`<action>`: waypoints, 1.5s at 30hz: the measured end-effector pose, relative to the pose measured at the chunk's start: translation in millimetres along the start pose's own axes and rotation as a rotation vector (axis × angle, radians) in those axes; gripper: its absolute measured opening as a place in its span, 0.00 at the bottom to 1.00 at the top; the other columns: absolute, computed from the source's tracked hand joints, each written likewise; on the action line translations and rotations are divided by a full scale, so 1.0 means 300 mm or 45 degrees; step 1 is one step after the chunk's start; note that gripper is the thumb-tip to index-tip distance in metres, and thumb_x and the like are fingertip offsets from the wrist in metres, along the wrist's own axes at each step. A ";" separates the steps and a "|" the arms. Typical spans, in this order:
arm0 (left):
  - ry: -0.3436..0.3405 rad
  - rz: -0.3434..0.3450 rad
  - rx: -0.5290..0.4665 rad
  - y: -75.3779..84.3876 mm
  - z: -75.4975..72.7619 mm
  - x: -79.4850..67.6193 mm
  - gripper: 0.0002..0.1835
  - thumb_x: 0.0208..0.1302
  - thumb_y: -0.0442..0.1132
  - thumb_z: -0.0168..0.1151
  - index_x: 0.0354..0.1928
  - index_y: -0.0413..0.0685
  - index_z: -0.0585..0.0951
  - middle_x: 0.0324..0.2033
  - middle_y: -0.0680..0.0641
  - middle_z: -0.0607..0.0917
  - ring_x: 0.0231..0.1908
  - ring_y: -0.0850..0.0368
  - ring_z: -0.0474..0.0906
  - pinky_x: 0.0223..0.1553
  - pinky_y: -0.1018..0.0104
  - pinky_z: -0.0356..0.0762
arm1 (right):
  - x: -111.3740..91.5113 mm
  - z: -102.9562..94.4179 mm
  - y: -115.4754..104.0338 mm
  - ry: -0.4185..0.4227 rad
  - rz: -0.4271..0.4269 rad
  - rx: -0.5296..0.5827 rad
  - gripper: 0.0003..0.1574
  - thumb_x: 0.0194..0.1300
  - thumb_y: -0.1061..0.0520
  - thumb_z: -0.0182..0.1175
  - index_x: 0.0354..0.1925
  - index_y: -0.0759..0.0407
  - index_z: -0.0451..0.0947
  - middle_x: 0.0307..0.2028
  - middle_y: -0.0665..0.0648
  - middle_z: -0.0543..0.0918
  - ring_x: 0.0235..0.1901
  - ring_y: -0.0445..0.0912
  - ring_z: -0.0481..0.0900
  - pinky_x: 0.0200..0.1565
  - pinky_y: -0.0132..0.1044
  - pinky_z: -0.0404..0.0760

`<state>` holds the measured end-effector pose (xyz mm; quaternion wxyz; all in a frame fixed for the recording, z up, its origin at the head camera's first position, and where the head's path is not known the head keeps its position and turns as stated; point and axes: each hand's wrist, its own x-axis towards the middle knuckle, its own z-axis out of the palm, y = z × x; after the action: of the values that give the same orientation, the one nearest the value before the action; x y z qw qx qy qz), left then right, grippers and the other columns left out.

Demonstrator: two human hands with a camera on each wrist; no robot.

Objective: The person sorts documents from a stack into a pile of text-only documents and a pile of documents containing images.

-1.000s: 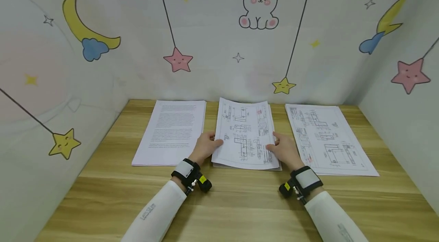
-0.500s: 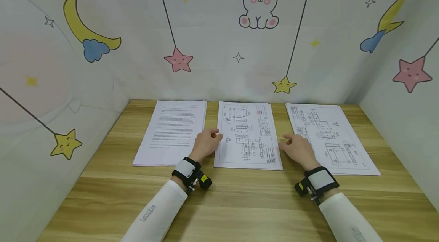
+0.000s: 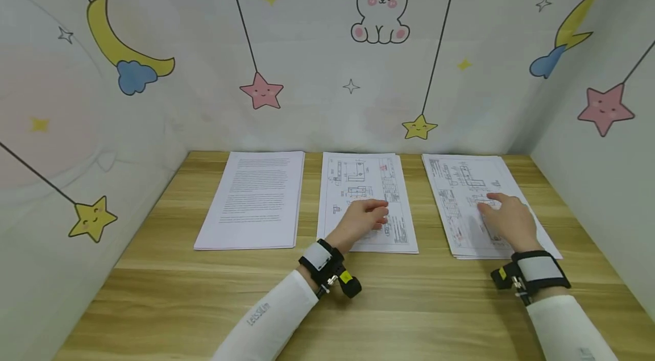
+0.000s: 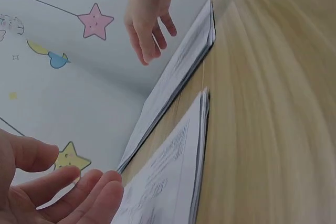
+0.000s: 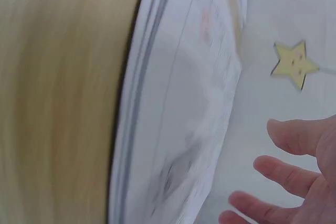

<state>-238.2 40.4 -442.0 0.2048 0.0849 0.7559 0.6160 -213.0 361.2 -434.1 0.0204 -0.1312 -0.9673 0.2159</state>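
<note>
Three stacks of paper lie side by side on the table. Over the middle stack [image 3: 353, 179], printed with technical drawings, hangs my left hand [image 3: 361, 222], its fingers loosely bent and holding nothing. My right hand [image 3: 509, 222] hovers above the right stack [image 3: 447, 179], also of drawings, with thumb and fingers spread apart. In the left wrist view, both hands show raised off the paper, and the right hand [image 4: 149, 22] is beyond the middle stack. The right wrist view shows the right stack's layered edge [image 5: 139, 103] beneath the spread fingers [image 5: 286, 174].
The left stack [image 3: 258, 196] carries lines of printed text and has no hand near it. A wood-grain table [image 3: 378, 315] bears all three stacks. Behind them rises a pale backdrop [image 3: 307, 122] with cartoon stars, a moon and a rabbit.
Both hands let go of the middle stack, whose raised top sheets now lie flat. The left hand moved right from its left edge to above it; the right hand moved right over the right stack.
</note>
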 end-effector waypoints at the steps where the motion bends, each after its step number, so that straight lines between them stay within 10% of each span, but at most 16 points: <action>1: -0.029 -0.013 -0.046 0.001 0.026 0.005 0.22 0.73 0.45 0.54 0.65 0.45 0.76 0.58 0.43 0.83 0.49 0.55 0.83 0.53 0.63 0.83 | 0.002 -0.009 0.027 -0.023 0.033 -0.001 0.37 0.72 0.46 0.51 0.66 0.73 0.65 0.62 0.84 0.66 0.55 0.75 0.71 0.47 0.64 0.76; 9: -0.175 -0.138 -0.365 -0.001 0.213 0.023 0.25 0.71 0.40 0.56 0.67 0.42 0.72 0.62 0.40 0.80 0.57 0.50 0.81 0.57 0.61 0.81 | 0.009 -0.049 0.193 -0.122 0.192 0.023 0.42 0.73 0.44 0.47 0.67 0.79 0.59 0.64 0.86 0.62 0.59 0.76 0.64 0.56 0.69 0.69; 18: -0.232 -0.247 -0.650 -0.001 0.342 0.067 0.28 0.70 0.33 0.55 0.71 0.34 0.64 0.58 0.36 0.80 0.60 0.45 0.78 0.64 0.52 0.75 | -0.006 -0.057 0.206 -0.148 0.217 0.002 0.43 0.73 0.43 0.47 0.66 0.79 0.60 0.64 0.85 0.62 0.61 0.77 0.63 0.58 0.68 0.68; 45: -0.127 -0.297 -0.684 0.010 0.383 0.114 0.15 0.66 0.32 0.56 0.53 0.38 0.80 0.46 0.39 0.85 0.46 0.52 0.83 0.55 0.57 0.82 | -0.025 -0.037 0.174 -0.069 0.327 0.074 0.40 0.73 0.46 0.47 0.68 0.75 0.60 0.65 0.84 0.63 0.63 0.77 0.62 0.61 0.68 0.66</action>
<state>-221.9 157.2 -464.2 0.3261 -0.0295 0.5596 0.7613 -191.9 409.3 -446.0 -0.0297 -0.2474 -0.9361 0.2482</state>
